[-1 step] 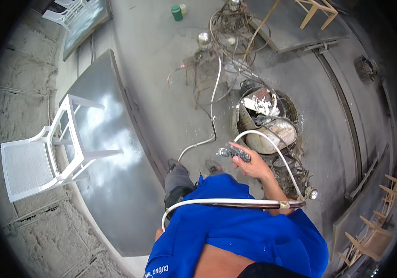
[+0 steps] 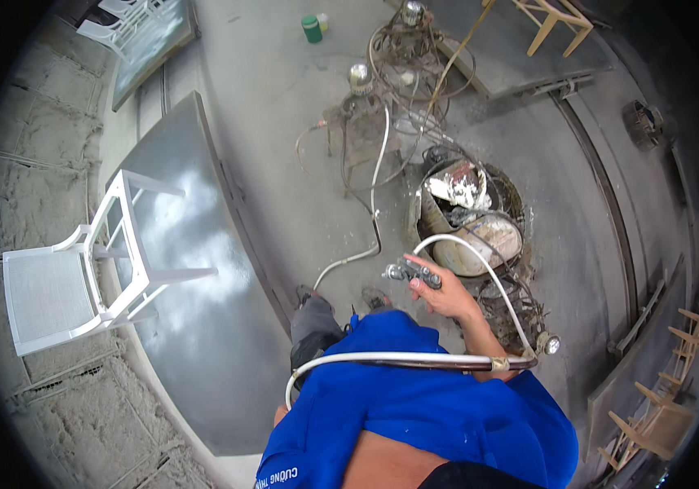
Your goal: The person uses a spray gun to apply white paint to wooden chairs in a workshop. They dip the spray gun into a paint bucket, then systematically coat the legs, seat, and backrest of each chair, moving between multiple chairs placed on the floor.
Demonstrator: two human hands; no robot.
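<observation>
My right hand (image 2: 447, 297) is shut on a grey metal spray gun (image 2: 409, 273), held out in front of my blue shirt (image 2: 414, 407). A white hose (image 2: 398, 358) loops from the gun, round my forearm and across my chest. The gun's nozzle points left, toward a white chair (image 2: 80, 277) lying on its side on a grey curved platform (image 2: 202, 350). My left hand does not show in the picture. My feet stand at the platform's right edge.
A paint-caked bucket (image 2: 470, 222) sits just beyond my hand amid tangled hoses (image 2: 398, 90) and a small pump. A green can (image 2: 311, 28) stands at the far top. Bare wooden chairs (image 2: 675, 391) are stacked at the right, and another (image 2: 553, 20) at the top.
</observation>
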